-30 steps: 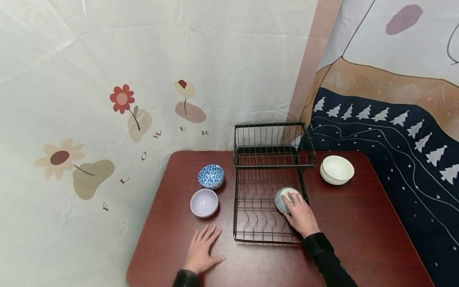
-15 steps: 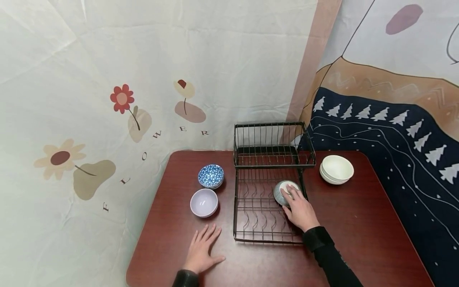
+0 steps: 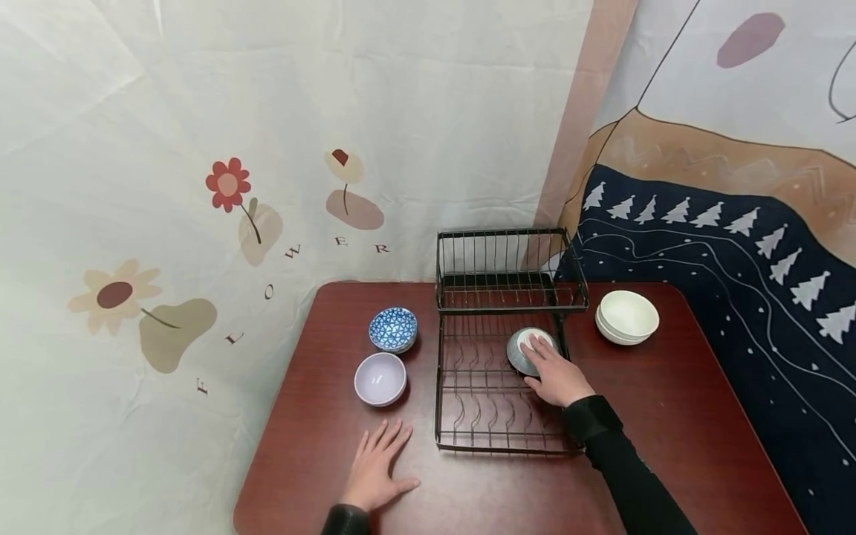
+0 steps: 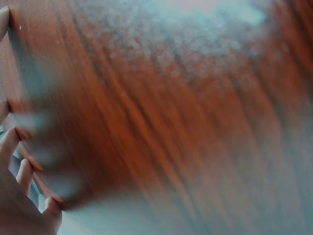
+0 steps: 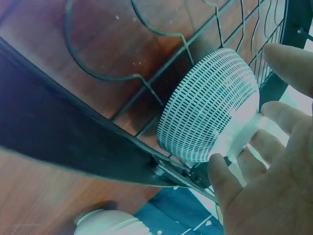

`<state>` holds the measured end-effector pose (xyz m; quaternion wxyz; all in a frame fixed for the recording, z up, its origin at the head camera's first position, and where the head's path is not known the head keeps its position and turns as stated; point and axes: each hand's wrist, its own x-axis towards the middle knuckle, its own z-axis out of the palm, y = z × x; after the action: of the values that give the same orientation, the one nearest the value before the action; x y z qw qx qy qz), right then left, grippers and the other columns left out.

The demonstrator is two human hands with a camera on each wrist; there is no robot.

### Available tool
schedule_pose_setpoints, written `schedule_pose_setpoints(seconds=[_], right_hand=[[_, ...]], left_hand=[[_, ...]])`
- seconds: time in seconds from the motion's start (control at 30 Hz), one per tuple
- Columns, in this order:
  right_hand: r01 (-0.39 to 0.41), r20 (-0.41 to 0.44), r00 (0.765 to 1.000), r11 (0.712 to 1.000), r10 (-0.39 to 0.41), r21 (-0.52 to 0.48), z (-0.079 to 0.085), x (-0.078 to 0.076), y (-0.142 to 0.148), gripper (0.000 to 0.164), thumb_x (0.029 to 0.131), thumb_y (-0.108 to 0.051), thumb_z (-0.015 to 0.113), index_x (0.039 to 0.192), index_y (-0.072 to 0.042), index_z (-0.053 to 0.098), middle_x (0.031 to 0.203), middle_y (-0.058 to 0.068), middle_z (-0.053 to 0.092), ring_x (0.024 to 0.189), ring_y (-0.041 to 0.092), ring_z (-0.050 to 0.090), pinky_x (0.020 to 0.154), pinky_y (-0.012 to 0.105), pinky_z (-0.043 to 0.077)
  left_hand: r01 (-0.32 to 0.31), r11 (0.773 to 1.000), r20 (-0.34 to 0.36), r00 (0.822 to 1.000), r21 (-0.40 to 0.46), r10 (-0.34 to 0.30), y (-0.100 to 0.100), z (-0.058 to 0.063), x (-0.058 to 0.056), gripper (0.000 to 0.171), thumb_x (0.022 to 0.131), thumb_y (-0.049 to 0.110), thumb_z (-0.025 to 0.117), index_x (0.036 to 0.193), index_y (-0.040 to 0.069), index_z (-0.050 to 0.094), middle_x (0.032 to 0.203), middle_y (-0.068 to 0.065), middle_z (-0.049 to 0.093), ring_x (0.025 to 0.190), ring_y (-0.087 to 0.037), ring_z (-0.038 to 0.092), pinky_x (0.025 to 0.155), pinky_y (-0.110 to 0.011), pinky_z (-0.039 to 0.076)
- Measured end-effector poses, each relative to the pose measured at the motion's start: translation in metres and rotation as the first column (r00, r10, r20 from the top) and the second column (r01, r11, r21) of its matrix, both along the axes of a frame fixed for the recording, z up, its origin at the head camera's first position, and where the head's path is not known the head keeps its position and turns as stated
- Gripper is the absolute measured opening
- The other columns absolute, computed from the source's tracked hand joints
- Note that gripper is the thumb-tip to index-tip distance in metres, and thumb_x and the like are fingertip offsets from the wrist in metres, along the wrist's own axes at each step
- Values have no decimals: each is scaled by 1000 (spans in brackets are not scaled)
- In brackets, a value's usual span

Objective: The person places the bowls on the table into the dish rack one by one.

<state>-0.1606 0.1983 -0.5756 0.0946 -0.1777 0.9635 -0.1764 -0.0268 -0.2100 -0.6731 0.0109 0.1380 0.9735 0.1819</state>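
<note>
A small bowl with a fine grey-and-white check [image 3: 521, 354] stands tilted in the lower tier of the black wire dish rack [image 3: 503, 449], its pale foot turned up and toward me. My right hand [image 3: 558, 377] touches it with extended fingers. In the right wrist view those fingers [image 5: 281, 115] are spread about the foot of the checked bowl [image 5: 210, 105], whose rim meets the wires. My left hand [image 3: 377, 464] rests on the tabletop with fingers spread, in front of a lilac bowl [image 3: 380, 379]. In the left wrist view only some fingers [image 4: 24, 176] show at the edge.
A blue-and-white patterned bowl [image 3: 393, 328] stands behind the lilac one. Stacked white bowls [image 3: 627, 316] sit right of the rack. The raised rear basket [image 3: 511, 307] belongs to the rack. A printed cloth [image 3: 401, 111] hangs behind the red-brown table [image 3: 307, 416].
My right hand and the checked bowl have shifted slightly away from me and left within the rack. Its fingers, earlier bent on the bowl's foot, have straightened. My left hand has stayed still.
</note>
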Motion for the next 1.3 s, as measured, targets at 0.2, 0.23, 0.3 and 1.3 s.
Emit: schedule_pose_setpoints(seconds=[0.2,0.23,0.3,1.3], right_hand=[[8,23,1000,1000,-8,10,5,-29,0,68,108,-15,68,168,2,41,178,33,28,167,52,27,118,63,49],[10,26,1000,1000,-10,18,5,-35,0,68,108,-15,67,168,3,40,178,33,28,167,52,26,118,63,49],[20,34,999,999,-21,37,3,-46,-1,69,109,-16,66,169,3,38,178,33,27,167,52,25,122,63,47],[149,-18,989,978,-148,144,-8,-100,-11,52,104,-17,74,150,5,62,146,32,68,135,50,66,116,62,53]], left_hand=[[-3,1000,-12,1000,0,3,0,0,0,96,72,59,94,157,24,64,166,-3,60,158,-38,50,128,-67,38],[-2,1000,-17,1000,2,2,0,-1,0,96,72,59,94,156,24,64,165,-4,61,157,-38,50,128,-68,38],[1,1000,-36,999,2,-1,0,-3,1,96,71,59,94,156,24,65,165,-4,62,156,-38,51,127,-68,39],[7,1000,-28,1000,-19,-7,0,-6,-1,96,72,62,93,156,25,65,164,-3,62,155,-38,52,126,-67,40]])
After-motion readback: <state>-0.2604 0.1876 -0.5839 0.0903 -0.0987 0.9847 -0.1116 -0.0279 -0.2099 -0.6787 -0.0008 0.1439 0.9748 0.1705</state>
